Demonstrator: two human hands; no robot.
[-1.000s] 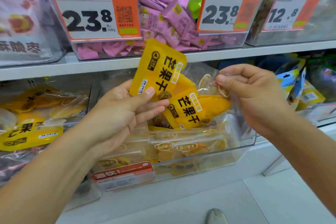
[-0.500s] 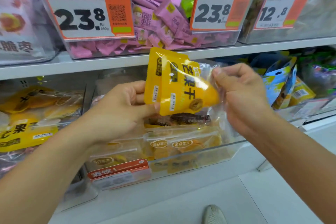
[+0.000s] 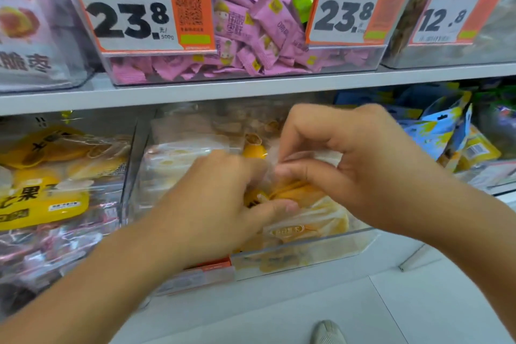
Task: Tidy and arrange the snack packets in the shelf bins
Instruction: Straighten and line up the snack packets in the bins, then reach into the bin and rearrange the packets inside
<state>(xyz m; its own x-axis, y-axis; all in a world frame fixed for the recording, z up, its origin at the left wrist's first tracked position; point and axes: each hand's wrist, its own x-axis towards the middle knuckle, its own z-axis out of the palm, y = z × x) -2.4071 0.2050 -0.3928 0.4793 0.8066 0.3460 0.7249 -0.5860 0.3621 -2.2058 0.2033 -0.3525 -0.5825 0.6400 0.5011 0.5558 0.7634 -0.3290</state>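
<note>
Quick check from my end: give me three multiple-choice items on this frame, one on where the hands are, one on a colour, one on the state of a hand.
1. Where are both hands working?
A. In the clear bin on the lower shelf
B. In the bin of pink packets
C. On the floor

2. What colour are the packets in the upper bin between the two 23.8 price tags?
A. Blue
B. Pink
C. Brown

3. What is the right hand doing?
A. Hanging open at the side
B. Pressing flat on a price tag
C. Pinching clear wrapper

Answers: 1 A, the left hand and right hand meet over the yellow packets in that bin. 2 B, they show pink through the clear front. 3 C, its thumb and fingers close on the wrapper.
</note>
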